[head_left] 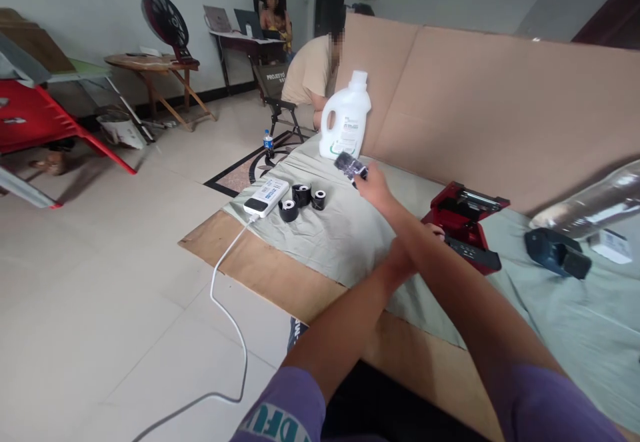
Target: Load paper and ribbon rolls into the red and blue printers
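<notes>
My arms cross, with the right forearm over the left. My right hand [374, 187] reaches forward and is closed on a small dark shiny packet [350, 165], held just in front of a white jug [346, 122]. My left hand [435, 230] is at the near left edge of a red machine with its lid raised [463, 225], which looks like a small printer. Its fingertips curl at that edge; the rest is hidden behind my right forearm. Several black rolls with white cores [301, 195] stand left of my right hand, beside a white power bank [267, 197].
A white cable [214, 282] runs from the power bank to the floor. Right of the red machine lie a dark blue device [555, 250] and a white box [611, 245]. A cardboard panel [465, 95] stands behind. One person [310, 72] sits beyond it, another [275, 19] farther back.
</notes>
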The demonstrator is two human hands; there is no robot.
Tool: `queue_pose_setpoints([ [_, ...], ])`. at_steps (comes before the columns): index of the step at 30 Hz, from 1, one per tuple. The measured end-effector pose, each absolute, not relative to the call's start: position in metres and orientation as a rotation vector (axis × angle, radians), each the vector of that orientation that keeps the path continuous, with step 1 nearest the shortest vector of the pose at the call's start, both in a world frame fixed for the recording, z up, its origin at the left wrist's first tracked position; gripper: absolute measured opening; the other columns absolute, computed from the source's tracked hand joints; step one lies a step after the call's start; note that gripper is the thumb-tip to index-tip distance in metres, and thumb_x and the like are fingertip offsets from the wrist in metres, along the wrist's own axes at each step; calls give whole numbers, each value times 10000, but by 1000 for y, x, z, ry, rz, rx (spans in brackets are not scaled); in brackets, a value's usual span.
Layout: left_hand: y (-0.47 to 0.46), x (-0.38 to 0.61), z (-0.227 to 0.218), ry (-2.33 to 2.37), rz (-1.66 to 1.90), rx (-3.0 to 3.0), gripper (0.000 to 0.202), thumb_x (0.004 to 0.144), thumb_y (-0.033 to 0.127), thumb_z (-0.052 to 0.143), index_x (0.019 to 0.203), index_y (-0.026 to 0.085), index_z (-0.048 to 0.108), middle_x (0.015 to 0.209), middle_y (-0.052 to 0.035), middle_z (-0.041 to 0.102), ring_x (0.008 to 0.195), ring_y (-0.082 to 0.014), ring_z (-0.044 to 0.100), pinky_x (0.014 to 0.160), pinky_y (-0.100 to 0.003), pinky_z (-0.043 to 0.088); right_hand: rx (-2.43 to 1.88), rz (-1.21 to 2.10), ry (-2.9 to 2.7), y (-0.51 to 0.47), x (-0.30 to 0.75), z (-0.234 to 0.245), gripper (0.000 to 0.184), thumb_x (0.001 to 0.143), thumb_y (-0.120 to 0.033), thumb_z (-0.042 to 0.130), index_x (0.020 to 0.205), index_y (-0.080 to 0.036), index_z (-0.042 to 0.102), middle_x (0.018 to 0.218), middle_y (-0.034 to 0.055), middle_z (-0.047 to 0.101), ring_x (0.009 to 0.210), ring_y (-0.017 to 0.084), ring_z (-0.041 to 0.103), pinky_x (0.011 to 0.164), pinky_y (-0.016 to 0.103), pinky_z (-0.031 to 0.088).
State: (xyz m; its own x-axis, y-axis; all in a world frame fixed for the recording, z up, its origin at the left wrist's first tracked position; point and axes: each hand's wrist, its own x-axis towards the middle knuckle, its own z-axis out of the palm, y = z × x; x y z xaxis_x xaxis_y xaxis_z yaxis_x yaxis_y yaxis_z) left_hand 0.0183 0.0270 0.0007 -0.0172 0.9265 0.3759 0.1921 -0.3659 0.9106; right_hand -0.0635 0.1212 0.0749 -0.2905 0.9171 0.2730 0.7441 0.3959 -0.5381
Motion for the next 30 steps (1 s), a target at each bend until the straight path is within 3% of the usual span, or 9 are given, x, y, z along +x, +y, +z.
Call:
queue_pose_setpoints([
  [4,21,13,6,1018,1500,1680,224,961,297,474,1087,208,636,1051,-47,690,982,-165,642,933,-287,509,-1413,273,-2302,132,-113,31,239,950,-211,444,1173,-133,480,1180,202,580,992,286,611,816,393,490],
  [9,11,3,14,1034,1453,1656,266,984,353,443,1153,252,622,1095,-40,683,1000,-161,646,919,-259,504,-1477,210,-2432,130,-124,5,322,973,-268,423,1268,-156,489,1212,187,551,976,285,618,816,407,495],
  [14,5,-1,18,1112,1383,1774,318,1012,372,373,1227,275,586,1119,-33,665,998,-154,640,918,-256,501,-1266,122,-2295,126,-112,17,433,959,-299,430,1365,-175,517,1333,183,493,1215,336,481,982,457,432],
  [18,2,2,14,1191,1375,1870,382,1022,392,310,1279,280,570,1133,-49,653,991,-191,640,862,-284,516,-939,536,-2276,117,-107,23,355,899,-188,422,1135,-179,686,1148,113,644,1071,241,579,1000,381,431],
  [21,5,9,7,1249,1376,1874,391,1011,392,332,1293,275,577,1139,-73,652,1010,-235,636,869,-328,519,-860,831,-2289,109,-109,9,412,815,-201,550,1215,-188,647,1110,81,687,847,201,620,885,368,482],
  [24,8,15,2,1285,1379,1840,386,1000,388,362,1298,280,581,1147,-82,652,1027,-264,629,895,-369,519,-882,926,-2269,105,-113,-13,532,752,-222,653,1277,-195,578,1116,86,680,856,209,617,854,375,484],
  [30,4,16,1,1354,1371,1974,393,1006,371,333,1303,265,567,1127,-72,654,982,-239,645,837,-345,531,-871,1311,-1904,97,-114,-5,272,712,-273,706,947,-205,586,920,22,651,846,179,603,763,303,480],
])
